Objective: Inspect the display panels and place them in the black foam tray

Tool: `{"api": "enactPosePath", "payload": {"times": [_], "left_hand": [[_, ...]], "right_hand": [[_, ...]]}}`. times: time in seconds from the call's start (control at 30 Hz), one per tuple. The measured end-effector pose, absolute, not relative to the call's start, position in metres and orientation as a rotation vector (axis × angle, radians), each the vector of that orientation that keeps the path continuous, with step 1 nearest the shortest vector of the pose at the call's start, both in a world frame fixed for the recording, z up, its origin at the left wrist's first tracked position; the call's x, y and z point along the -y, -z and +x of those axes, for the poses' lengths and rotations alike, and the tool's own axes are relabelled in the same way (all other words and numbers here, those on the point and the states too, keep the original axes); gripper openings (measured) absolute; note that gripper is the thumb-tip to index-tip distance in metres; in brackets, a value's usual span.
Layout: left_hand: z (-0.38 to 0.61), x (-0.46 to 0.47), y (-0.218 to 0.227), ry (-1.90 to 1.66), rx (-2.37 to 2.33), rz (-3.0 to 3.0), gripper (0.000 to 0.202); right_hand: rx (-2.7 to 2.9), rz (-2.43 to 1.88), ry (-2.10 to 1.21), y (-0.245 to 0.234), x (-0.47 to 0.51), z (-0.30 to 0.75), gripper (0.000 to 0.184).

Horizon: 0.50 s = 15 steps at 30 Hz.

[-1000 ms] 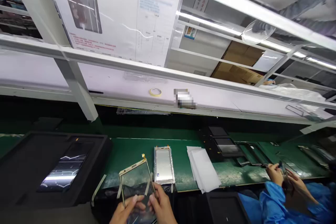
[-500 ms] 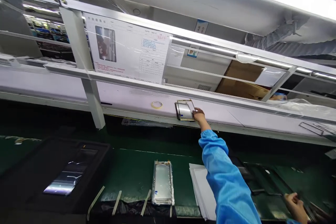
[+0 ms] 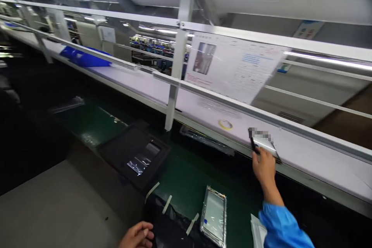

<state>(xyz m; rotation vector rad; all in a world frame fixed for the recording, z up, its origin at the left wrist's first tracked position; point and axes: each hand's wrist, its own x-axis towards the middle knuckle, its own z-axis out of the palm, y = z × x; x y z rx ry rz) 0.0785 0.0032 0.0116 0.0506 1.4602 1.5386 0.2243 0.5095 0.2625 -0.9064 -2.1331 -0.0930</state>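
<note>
The right hand (image 3: 264,166) is stretching out over the white shelf (image 3: 325,170), its fingers (image 3: 259,155) touching the near edge of a small stack of flat panels (image 3: 263,141) (part of the stack is blurred out, so the top panel is hard to make out). Whether those fingers are clamped on the stack, I cannot tell. A blue sleeve (image 3: 281,224) is covering that arm up to the forearm. The left hand (image 3: 136,235) is hanging low at the bottom edge of the view, well apart from the right, its fingers loosely curled and holding nothing that shows. To its right, a foil-edged panel (image 3: 213,215) is lying on the green mat (image 3: 186,174), with strips of tape (image 3: 167,204) beside it and a stack of white paper (image 3: 258,232) just to its right. A black foam tray (image 3: 133,155) is sitting further left. Up on the shelf, a roll of tape (image 3: 226,124) is lying near the stack (a thin yellowish ring).
</note>
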Motion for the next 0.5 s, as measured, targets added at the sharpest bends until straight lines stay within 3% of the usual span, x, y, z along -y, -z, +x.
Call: {"api": "enactPosePath", "payload": {"times": [0.1,0.27,0.37,0.5], "left_hand": [[0.05,0.025,-0.003,-1.587,-1.467,0.116,0.067],[-0.017,0.097,-0.002,-1.602,-1.485,0.138,0.058],[-0.066,0.148,0.0,-1.597,-1.513,0.131,0.057],[-0.127,0.206,0.011,-1.614,-1.581,0.068,0.052]], "right_hand": [[2.236,-0.637,-0.098,-0.176,-0.411,0.2,0.047],[2.417,-0.769,-0.574,-0.048,-0.244,0.136,0.045],[2.493,-0.843,-0.726,-0.021,-0.184,0.085,0.046],[2.567,-0.86,-0.827,-0.038,-0.153,0.003,0.045]]}}
